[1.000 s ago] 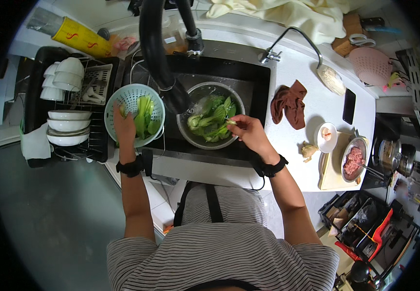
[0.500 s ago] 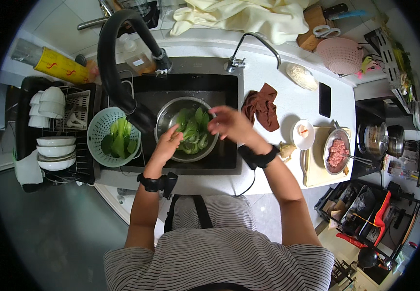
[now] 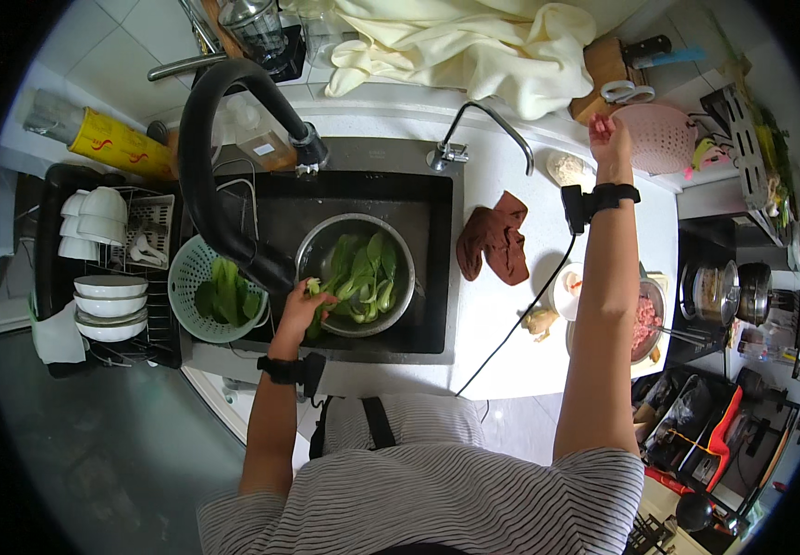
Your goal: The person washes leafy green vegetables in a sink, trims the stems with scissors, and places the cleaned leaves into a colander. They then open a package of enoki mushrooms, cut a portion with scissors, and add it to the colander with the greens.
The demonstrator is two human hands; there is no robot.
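My left hand [image 3: 300, 313] is closed around a head of bok choy [image 3: 315, 322] at the left rim of the steel bowl [image 3: 406, 242], its pale base showing above my fingers. More bok choy [image 3: 360, 277] lies in the bowl, which sits in the dark sink [image 3: 432, 208]. My right arm stretches far across the counter. At its end my right hand [image 3: 609, 139] is beside the pink colander [image 3: 656, 139], below the knife block [image 3: 603, 74] and white-handled scissors [image 3: 627, 92]. Its fingers look bent, but their grip is unclear.
A pale green colander [image 3: 181, 305] with greens stands left of the bowl, under the black faucet [image 3: 201, 157]. Stacked bowls [image 3: 110, 301] fill the dish rack. A brown cloth [image 3: 495, 242] and a bowl of minced meat [image 3: 645, 319] are on the right counter. A cable hangs from my right wristband.
My right hand has left the bowl and swung up to the far right, beside the pink colander. My left hand has moved slightly left and down, and now holds bok choy.
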